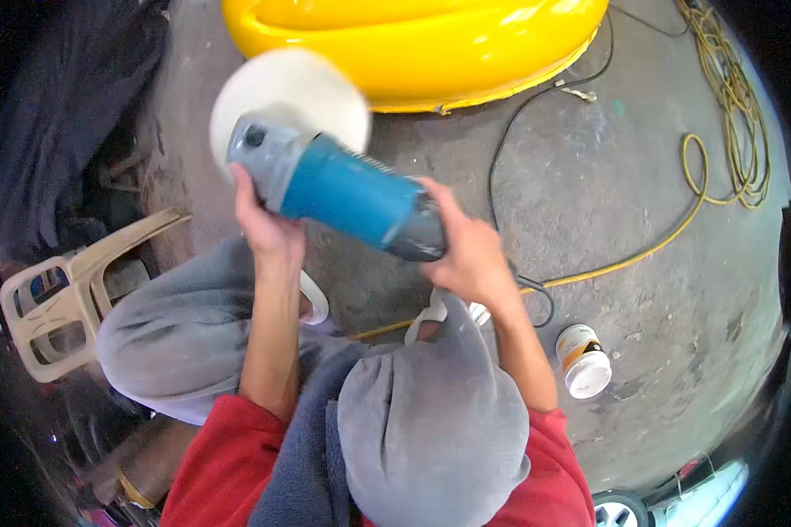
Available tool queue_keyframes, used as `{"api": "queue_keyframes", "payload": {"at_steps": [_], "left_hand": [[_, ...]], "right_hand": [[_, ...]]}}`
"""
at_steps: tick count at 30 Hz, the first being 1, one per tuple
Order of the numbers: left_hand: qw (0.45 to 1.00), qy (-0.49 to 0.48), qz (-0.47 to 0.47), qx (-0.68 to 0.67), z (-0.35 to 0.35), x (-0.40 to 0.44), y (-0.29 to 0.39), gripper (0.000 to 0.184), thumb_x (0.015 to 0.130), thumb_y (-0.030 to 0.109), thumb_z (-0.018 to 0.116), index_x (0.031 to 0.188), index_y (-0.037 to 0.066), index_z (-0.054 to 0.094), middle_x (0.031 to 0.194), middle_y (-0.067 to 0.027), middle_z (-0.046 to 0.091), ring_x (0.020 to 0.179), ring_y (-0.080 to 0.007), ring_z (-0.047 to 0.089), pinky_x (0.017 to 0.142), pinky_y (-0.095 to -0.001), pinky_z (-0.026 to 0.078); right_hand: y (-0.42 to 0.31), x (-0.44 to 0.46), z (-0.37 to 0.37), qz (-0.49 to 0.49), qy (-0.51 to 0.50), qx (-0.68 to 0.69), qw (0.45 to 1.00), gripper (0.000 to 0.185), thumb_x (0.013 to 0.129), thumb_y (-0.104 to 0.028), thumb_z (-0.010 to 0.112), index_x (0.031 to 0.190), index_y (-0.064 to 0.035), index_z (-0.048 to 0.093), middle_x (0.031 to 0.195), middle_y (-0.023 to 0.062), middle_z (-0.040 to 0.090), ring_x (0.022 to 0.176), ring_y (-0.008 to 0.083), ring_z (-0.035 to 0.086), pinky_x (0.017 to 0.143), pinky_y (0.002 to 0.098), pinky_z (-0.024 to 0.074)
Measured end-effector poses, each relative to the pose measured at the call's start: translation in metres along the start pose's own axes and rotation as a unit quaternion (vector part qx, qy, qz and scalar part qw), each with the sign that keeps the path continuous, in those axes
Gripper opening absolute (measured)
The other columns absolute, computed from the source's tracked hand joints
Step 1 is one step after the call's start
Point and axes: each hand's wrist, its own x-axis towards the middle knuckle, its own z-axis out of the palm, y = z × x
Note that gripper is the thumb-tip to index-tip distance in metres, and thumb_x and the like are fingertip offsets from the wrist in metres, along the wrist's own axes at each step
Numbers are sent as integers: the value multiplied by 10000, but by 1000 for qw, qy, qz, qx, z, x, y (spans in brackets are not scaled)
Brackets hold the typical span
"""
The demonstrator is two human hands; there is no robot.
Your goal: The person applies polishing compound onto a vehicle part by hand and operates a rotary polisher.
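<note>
Both of my hands hold a blue and grey power polisher (347, 193) with a round white pad (330, 92) at its far end. My left hand (268, 224) grips the grey head, its thumb up along the side. Around the dark rear end of the body wraps my right hand (470, 250). The pad is slightly blurred and overlaps the lower left edge of a glossy yellow moulded part (439, 53) in the view; whether they touch I cannot tell.
A black cable (501, 149) and a yellow hose (650, 255) run over the concrete floor, the hose coiled at upper right. A white tub (583, 362) stands at right. A beige plastic chair (79, 285) is at left, and a car wheel (620, 509) shows at lower right.
</note>
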Motion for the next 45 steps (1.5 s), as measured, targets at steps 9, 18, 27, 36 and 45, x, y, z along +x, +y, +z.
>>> {"api": "queue_keyframes", "payload": {"at_steps": [9, 18, 27, 36, 45], "left_hand": [[990, 44, 137, -4, -22, 5, 109, 604, 979, 469, 455, 1373, 10, 449, 1322, -146, 554, 1160, -282, 576, 994, -425, 464], [990, 15, 139, 12, 3, 3, 117, 570, 989, 459, 418, 1370, 39, 464, 1336, -146, 547, 1169, -308, 571, 997, -455, 457], [982, -13, 178, 54, 40, -13, 119, 592, 985, 464, 418, 1377, 23, 459, 1362, -147, 527, 1206, -312, 543, 1028, -441, 425], [976, -19, 203, 77, 43, -21, 123, 599, 981, 469, 428, 1379, 23, 460, 1369, -150, 520, 1215, -307, 535, 1033, -435, 416], [975, 20, 204, 81, 46, -26, 122, 607, 980, 474, 437, 1372, 11, 462, 1351, -150, 534, 1189, -302, 555, 1015, -428, 430]], "right_hand": [[37, -114, -48, 60, 354, 24, 933, 699, 777, -178, 739, 1398, -67, 438, 1255, 163, 586, 1206, 292, 535, 1015, 399, 400], [109, -233, 50, 354, 482, -261, 758, 863, 771, -52, 706, 1501, -54, 247, 1333, 174, 500, 1196, 312, 514, 1055, 411, 317], [154, -261, 78, 410, 482, -183, 753, 965, 796, -24, 684, 1551, -190, 105, 1166, 142, 642, 1018, 260, 638, 1072, 538, 246], [120, -268, 40, 421, 497, -111, 750, 910, 757, -38, 725, 1524, -136, 245, 987, 65, 597, 949, 211, 582, 996, 459, 323], [55, -99, -45, -3, 420, 288, 861, 638, 829, -140, 688, 1410, -77, 431, 1180, 120, 606, 1105, 249, 576, 969, 385, 426]]}}
